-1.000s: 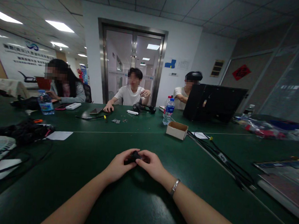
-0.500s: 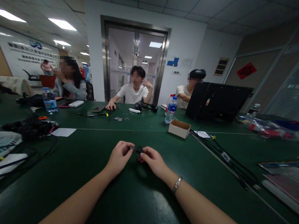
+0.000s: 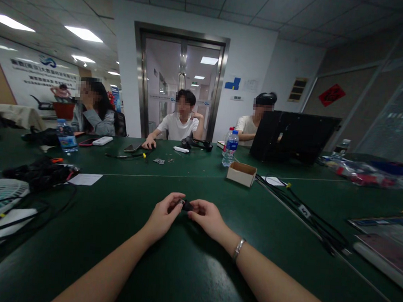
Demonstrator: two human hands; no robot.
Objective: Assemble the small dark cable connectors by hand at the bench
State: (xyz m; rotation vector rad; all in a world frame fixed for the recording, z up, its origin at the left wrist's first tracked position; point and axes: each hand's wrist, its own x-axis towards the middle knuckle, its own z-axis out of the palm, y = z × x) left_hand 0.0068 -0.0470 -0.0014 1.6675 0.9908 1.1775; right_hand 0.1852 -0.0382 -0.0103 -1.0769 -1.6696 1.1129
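Just above the green table (image 3: 119, 237), my two hands meet at their fingertips. My right hand (image 3: 209, 216) pinches a small black piece (image 3: 187, 206) whose exact kind I cannot make out. From the other side, my left hand (image 3: 164, 215) closes thumb and fingers on a small silvery metal piece (image 3: 182, 201). The metal piece touches the black one, or overlaps it; whether they are joined is too small to tell. A metal bracelet circles my right wrist.
An open cardboard box (image 3: 241, 174) and water bottles (image 3: 230, 148) stand beyond my right hand. Black cables (image 3: 300, 213) run along the right. Small metal bits (image 3: 159, 161) lie farther back. A white basket (image 3: 1, 197) is at left. People sit across the table.
My hands have come together: the gap between the metal piece and the black piece has closed. My left hand has shifted slightly right; the black piece has turned a little.
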